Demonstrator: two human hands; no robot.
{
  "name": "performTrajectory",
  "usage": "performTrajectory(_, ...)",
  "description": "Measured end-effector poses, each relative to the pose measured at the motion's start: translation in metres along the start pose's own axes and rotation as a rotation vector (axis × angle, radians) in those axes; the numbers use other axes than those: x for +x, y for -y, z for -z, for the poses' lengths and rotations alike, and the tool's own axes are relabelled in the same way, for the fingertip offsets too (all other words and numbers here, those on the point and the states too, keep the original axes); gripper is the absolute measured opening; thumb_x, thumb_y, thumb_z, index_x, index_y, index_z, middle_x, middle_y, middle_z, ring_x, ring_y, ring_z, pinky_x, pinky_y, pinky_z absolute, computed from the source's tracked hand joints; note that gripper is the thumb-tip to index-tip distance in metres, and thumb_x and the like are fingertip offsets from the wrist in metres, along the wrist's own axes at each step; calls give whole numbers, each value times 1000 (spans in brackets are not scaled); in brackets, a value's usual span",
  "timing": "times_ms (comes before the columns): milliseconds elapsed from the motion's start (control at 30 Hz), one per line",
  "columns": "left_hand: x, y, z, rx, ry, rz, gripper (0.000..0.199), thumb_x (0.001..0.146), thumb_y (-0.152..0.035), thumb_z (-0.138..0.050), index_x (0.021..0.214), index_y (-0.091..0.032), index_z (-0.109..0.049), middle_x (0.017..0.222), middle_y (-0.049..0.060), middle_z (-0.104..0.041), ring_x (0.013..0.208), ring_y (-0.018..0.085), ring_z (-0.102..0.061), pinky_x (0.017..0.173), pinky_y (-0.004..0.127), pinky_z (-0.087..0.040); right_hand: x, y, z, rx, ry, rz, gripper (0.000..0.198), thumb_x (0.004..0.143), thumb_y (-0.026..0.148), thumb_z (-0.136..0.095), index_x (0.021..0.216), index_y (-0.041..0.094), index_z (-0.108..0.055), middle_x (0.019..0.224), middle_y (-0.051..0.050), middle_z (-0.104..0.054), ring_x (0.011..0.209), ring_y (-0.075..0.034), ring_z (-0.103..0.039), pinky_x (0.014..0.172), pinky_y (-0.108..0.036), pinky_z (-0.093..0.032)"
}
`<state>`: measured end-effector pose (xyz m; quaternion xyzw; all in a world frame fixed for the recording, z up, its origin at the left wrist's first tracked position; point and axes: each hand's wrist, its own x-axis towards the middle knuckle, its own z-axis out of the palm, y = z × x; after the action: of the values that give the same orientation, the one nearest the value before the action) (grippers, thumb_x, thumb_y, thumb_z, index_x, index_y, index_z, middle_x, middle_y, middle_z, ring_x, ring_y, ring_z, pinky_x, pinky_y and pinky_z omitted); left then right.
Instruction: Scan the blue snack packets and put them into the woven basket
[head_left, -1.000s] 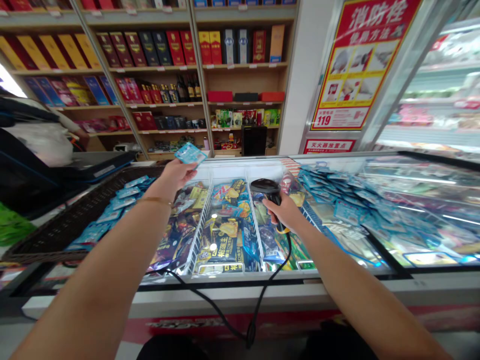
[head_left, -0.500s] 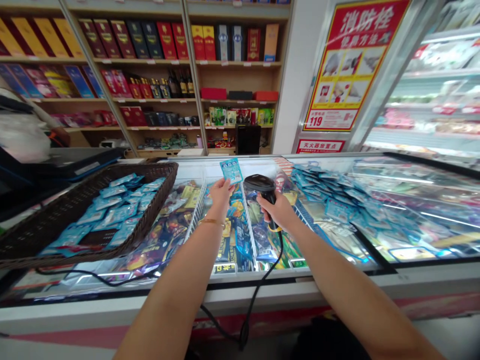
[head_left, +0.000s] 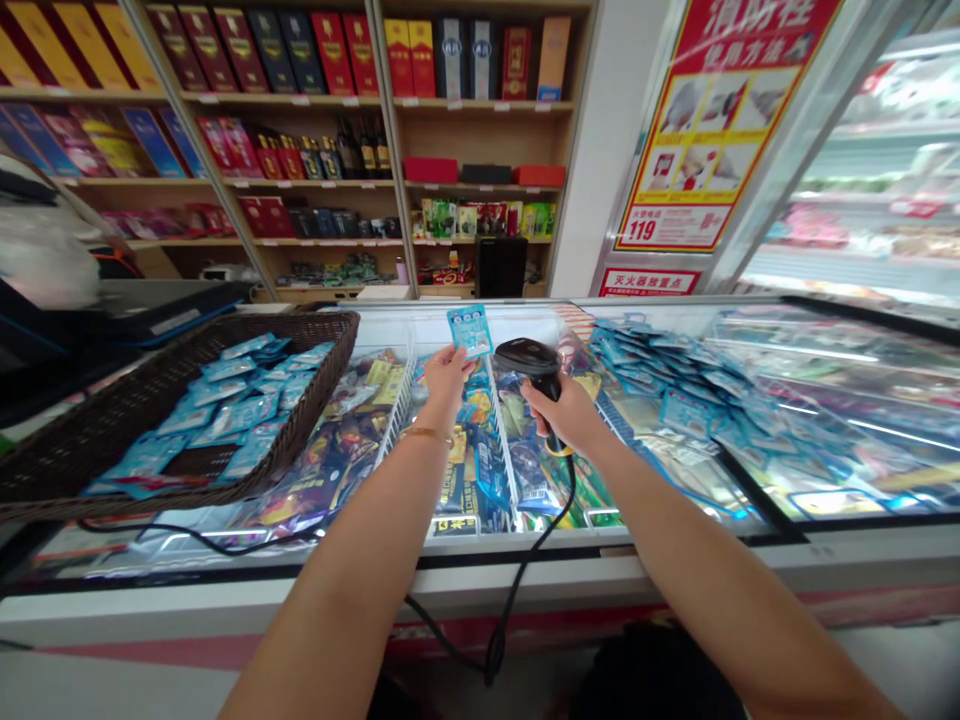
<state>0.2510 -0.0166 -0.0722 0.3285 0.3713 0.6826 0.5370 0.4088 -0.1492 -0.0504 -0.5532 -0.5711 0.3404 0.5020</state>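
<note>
Between the fingertips of my left hand (head_left: 445,378) is a small blue packet (head_left: 470,332), held upright above the freezer glass. My right hand (head_left: 564,412) is wrapped round the handle of a black barcode scanner (head_left: 529,356), its head beside the packet and a small distance to the right of it. A black cable (head_left: 527,560) hangs from the scanner's handle down over the freezer's front edge. More blue packets (head_left: 232,410) lie in a brown wicker basket (head_left: 341,345) on the left. To the right, a heap of similar blue packets (head_left: 667,370) rests on the glass.
Beneath the glass of the chest freezer (head_left: 225,590), bagged goods sit between white wire dividers (head_left: 397,410). Shelves (head_left: 480,103) with boxes and bottles stand behind it. A red fire-hydrant sign (head_left: 686,130) is on the wall, and a lit display cooler (head_left: 885,200) stands at right.
The view has shifted slightly. The blue packet stands a little more upright in my left hand, and the scanner's head is tilted differently. Both hands keep their holds.
</note>
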Motion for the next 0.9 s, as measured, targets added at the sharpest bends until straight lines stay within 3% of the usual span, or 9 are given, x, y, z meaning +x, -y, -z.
performTrajectory(400, -2, 1, -1, 24, 17, 17, 21, 71, -22, -85, 78, -13, -67, 72, 2, -67, 78, 17, -71, 85, 34, -58, 2, -2, 2, 6, 11, 1, 31, 81, 46, -69, 89, 21, -52, 57, 5, -55, 37, -12, -54, 38, -24, -44)
performTrajectory(600, -5, 9, -11, 132, -23, 45, 22, 69, -22, -84, 80, -15, -66, 69, 0, -66, 68, 14, -68, 70, 25, -54, 5, 3, 9, 74, -2, -39, 29, 81, 43, -68, 92, 21, -53, 56, 6, -55, 35, -12, -53, 35, -23, -43)
performTrajectory(733, -7, 16, -49, 246, 41, 58, 18, 67, -19, -82, 79, -14, -70, 70, 2, -68, 62, 12, -63, 60, 22, -45, 3, 12, 42, 91, -42, -25, 29, 82, 43, -68, 90, 21, -51, 56, 6, -56, 35, -12, -54, 35, -23, -41)
performTrajectory(900, -22, 36, -131, 233, 233, 120, 20, 63, -16, -85, 74, -15, -68, 66, 3, -67, 63, 15, -64, 60, 25, -45, -5, 8, 116, 47, -175, -15, 31, 81, 45, -70, 89, 21, -51, 55, 6, -56, 35, -12, -53, 36, -24, -43)
